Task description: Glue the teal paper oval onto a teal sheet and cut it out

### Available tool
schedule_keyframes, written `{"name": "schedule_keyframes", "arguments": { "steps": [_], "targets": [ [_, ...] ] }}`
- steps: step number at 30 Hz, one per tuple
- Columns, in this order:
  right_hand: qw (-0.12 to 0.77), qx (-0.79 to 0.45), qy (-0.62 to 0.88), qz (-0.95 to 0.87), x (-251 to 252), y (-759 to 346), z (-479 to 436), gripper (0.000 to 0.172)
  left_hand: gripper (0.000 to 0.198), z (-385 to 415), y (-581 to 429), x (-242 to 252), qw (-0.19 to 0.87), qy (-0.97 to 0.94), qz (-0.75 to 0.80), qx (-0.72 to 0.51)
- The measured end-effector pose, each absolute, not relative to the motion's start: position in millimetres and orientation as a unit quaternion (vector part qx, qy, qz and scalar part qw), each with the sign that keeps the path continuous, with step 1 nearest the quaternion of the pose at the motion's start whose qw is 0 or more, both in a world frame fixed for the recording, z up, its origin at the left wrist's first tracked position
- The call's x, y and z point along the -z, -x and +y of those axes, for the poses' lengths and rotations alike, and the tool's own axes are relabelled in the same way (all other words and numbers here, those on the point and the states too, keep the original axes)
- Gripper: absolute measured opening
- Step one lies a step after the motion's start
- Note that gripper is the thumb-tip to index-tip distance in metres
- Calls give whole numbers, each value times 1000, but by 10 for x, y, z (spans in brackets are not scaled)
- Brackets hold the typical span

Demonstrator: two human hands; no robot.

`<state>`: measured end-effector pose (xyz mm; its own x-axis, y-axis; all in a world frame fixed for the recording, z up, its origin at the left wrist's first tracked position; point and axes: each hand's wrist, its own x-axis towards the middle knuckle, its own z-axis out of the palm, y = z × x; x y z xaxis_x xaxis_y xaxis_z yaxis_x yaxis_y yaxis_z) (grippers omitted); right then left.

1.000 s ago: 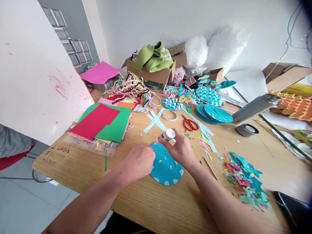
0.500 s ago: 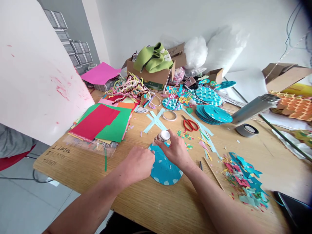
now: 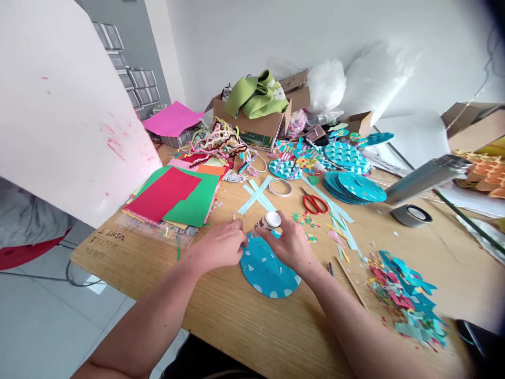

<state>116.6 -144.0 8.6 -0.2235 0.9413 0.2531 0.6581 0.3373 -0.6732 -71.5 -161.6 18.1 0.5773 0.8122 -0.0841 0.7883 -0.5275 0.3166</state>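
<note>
A round blue disc (image 3: 270,273) with pale patches lies on the wooden table in front of me. My right hand (image 3: 290,243) is closed around a small bottle with a white top (image 3: 269,221), tilted over the disc's far edge. At the disc's upper left edge is my left hand (image 3: 226,243), its fingers curled together near the rim; whether anything is between them is too small to make out.
Coloured paper sheets (image 3: 189,196) lie to the left. Beyond the disc are pale strips (image 3: 256,196), a tape roll (image 3: 280,187) and red scissors (image 3: 315,203). Stacked blue discs (image 3: 355,188), a metal flask (image 3: 430,179) and paper scraps (image 3: 406,295) are on the right.
My left hand has shifted slightly up and left, uncovering more of the disc's left edge. The bottle stays in my right hand. The whole view has shifted a little.
</note>
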Motion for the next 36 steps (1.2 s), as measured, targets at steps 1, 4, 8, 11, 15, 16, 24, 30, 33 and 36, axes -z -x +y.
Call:
{"name": "schedule_keyframes", "arguments": {
  "steps": [1, 4, 8, 11, 15, 16, 24, 30, 33, 36],
  "targets": [
    [323, -223, 532, -750, -84, -1166, -1443, 18, 27, -1580, 734, -163, 166, -867, 469, -39],
    [324, -225, 528, -752, -84, -1159, -1459, 19, 18, -1501, 752, -102, 173, -843, 508, -37],
    [336, -207, 514, -762, -96, -1138, -1483, 19, 12, -1456, 722, -63, 185, -804, 565, -27],
    [341, -195, 510, -765, -95, -1117, -1498, 20, 11, -1441, 706, -72, 204, -793, 574, -14],
    [334, -207, 499, -772, -61, -1074, -1529, 20, 12, -1425, 708, -75, 219, -787, 576, -13],
    [329, -212, 492, -777, -51, -1061, -1539, 19, 13, -1422, 710, -71, 220, -787, 577, -13],
    [331, -196, 495, -779, -27, -1026, -1571, 18, 14, -1400, 760, -32, 227, -786, 575, -10],
    [324, -218, 496, -775, -73, -1034, -1583, 21, 13, -1390, 781, -19, 235, -788, 570, 0],
    [350, -256, 493, -754, -153, -1113, -1560, 24, 16, -1376, 798, -35, 245, -789, 564, 5],
    [373, -344, 487, -710, -250, -1270, -1557, 28, 18, -1348, 839, -69, 277, -780, 561, 3]
  ]
}}
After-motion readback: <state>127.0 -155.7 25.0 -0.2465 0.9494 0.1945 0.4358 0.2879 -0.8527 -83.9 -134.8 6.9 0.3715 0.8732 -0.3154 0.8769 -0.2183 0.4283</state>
